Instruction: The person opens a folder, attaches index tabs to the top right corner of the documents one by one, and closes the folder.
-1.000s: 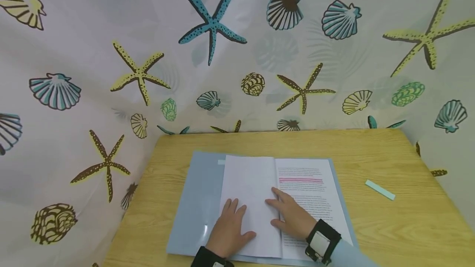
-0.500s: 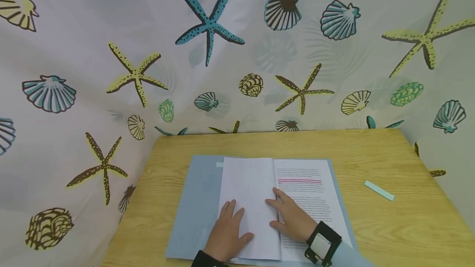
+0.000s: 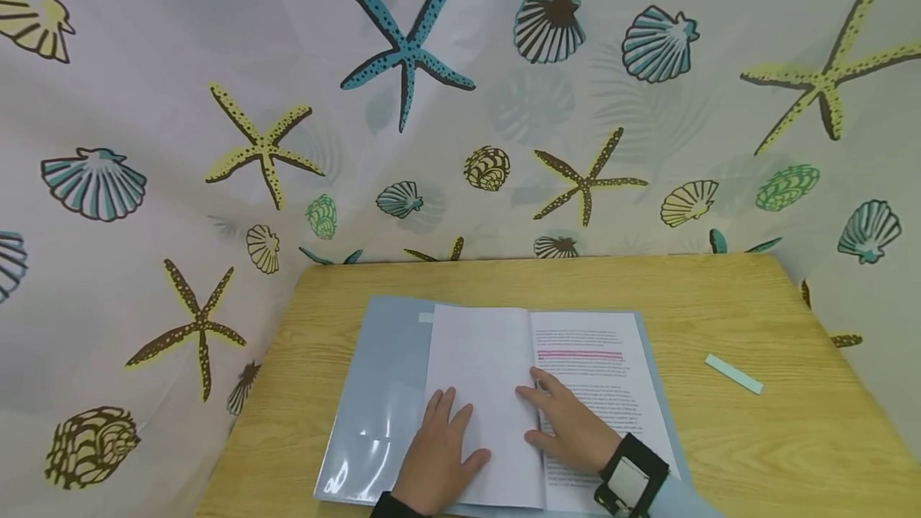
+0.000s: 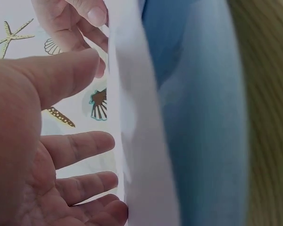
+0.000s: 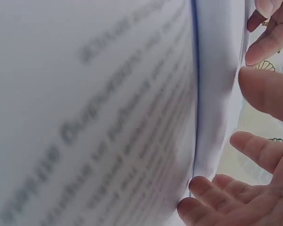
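Observation:
A light blue folder (image 3: 360,390) lies open on the table with white sheets in it. Its left page (image 3: 478,350) is blank; the right page (image 3: 586,398) carries printed lines, one marked in pink. My left hand (image 3: 439,454) rests on the blank page with fingers spread. My right hand (image 3: 572,426) touches the pages near the centre fold, its fingers pointing left. In the left wrist view the fingertips (image 4: 101,141) meet the paper edge-on. The right wrist view has blurred print (image 5: 113,127) close by, with fingertips (image 5: 200,188) at the fold.
A pale mint strip (image 3: 734,374) lies on the wooden table (image 3: 777,454) right of the folder. Behind and to the left hangs a white cloth (image 3: 302,46) printed with starfish and shells. Each wrist wears a black band (image 3: 633,474).
Both hands stay nearly in place on the pages. The folder's left cover shows brighter glare at its lower part, and its lower left corner has shifted slightly left. The view has shifted slightly.

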Demonstrator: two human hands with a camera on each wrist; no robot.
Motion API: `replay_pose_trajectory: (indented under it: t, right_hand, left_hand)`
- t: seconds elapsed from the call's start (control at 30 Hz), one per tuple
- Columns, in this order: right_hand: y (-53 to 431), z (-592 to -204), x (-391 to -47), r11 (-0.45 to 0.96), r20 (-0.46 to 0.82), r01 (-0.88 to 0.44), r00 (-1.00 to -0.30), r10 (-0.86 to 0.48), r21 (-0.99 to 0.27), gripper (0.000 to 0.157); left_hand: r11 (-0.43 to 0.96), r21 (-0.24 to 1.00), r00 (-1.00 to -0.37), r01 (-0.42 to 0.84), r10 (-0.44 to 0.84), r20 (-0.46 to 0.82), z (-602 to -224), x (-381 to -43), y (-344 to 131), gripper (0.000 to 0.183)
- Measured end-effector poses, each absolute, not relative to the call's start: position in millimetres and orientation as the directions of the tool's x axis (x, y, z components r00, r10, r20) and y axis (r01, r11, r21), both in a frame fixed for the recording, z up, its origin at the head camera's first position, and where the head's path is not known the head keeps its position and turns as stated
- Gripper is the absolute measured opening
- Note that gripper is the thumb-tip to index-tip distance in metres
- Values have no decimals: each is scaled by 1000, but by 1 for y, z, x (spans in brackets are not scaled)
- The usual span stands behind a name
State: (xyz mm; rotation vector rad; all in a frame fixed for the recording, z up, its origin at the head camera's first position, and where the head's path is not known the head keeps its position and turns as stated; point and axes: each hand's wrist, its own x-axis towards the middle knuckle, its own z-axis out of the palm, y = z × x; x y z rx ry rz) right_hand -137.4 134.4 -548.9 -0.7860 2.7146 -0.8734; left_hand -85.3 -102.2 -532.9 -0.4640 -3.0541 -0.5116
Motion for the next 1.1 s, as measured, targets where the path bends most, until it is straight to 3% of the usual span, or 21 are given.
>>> replay_pose_trajectory:
  t: [0.33, 0.73, 0.93, 1.1]
  right_hand:
    - [171, -530, -141, 724, 43, -380, -898, -437, -576, 66]
    - [309, -528, -158, 861, 55, -135, -991, -124, -490, 54]
    - [366, -541, -164, 913, 81, -82, -995, -54, -399, 52]
    - [389, -551, -169, 942, -2, -31, -999, -34, -334, 56]
  left_hand:
    - [897, 312, -949, 315, 304, 85, -522, -85, -99, 59]
    - [894, 337, -952, 296, 304, 31, -512, -83, -89, 59]
    - [880, 357, -947, 312, 316, 49, -508, -80, -87, 60]
    - [869, 376, -945, 322, 318, 75, -503, -80, -85, 59]
